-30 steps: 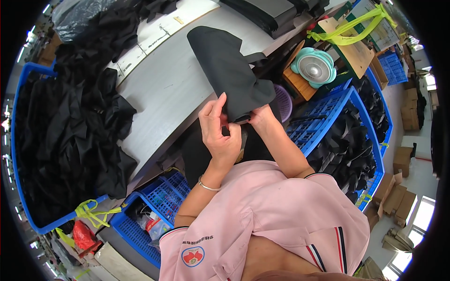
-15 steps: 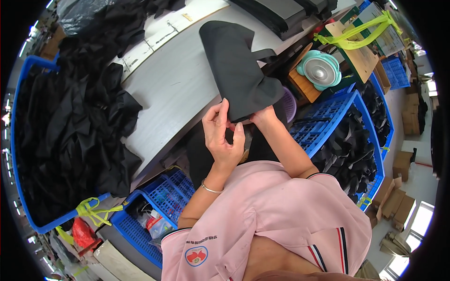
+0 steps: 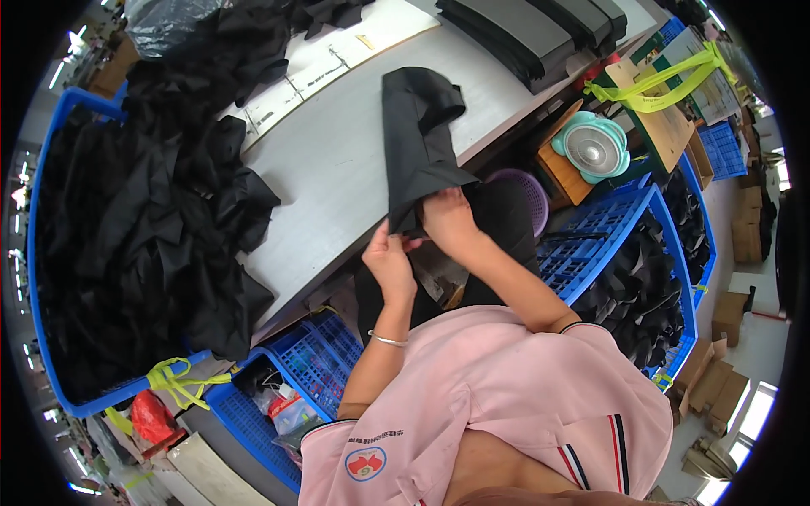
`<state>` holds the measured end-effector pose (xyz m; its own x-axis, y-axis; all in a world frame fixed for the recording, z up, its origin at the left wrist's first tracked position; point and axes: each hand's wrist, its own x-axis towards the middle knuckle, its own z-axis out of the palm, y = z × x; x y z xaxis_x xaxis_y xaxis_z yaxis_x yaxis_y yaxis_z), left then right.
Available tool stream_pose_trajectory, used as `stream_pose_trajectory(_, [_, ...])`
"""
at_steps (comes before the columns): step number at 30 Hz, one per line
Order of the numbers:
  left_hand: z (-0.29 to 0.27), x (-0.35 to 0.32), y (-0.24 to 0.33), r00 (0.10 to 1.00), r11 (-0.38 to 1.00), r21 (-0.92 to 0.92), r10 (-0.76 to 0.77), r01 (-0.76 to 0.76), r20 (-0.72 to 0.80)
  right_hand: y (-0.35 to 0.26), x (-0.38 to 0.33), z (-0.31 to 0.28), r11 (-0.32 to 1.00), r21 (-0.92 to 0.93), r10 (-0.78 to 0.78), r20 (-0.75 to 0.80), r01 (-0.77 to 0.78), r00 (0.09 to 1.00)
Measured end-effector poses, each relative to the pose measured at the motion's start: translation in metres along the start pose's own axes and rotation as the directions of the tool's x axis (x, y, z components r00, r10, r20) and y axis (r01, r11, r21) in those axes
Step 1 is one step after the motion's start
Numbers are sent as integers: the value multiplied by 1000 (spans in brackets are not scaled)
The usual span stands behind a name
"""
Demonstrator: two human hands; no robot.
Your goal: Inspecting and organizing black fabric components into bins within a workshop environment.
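A folded black fabric piece with a strap loop at its upper right hangs over the front edge of the grey table. My left hand pinches its lower left corner between thumb and fingers. Close beside it, my right hand grips the lower right part near the edge, its fingertips partly hidden by the cloth. Below the two hands are my dark-clothed legs.
At the left a blue crate overflows with black fabric. Stacked black pieces lie on the table's far right. A teal fan, a purple basket and a blue crate of black pieces stand at the right.
The fabric has turned and narrowed, with its loop now higher. My right hand has come out from beneath the cloth toward my left, whose raised fingers have closed onto the corner.
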<state>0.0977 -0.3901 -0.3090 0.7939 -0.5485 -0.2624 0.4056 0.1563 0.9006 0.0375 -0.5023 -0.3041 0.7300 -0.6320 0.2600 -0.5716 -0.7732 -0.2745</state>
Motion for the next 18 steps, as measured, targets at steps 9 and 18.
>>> stream_pose_trajectory(9, [5,3,-15,973,960,-168,-208,223,101,-42,17,-33,998,-7,-62,360,69,931])
stream_pose_trajectory(18, [-11,0,-7,979,972,-117,-196,202,57,-31,10,-13,970,194,-184,195,146,963])
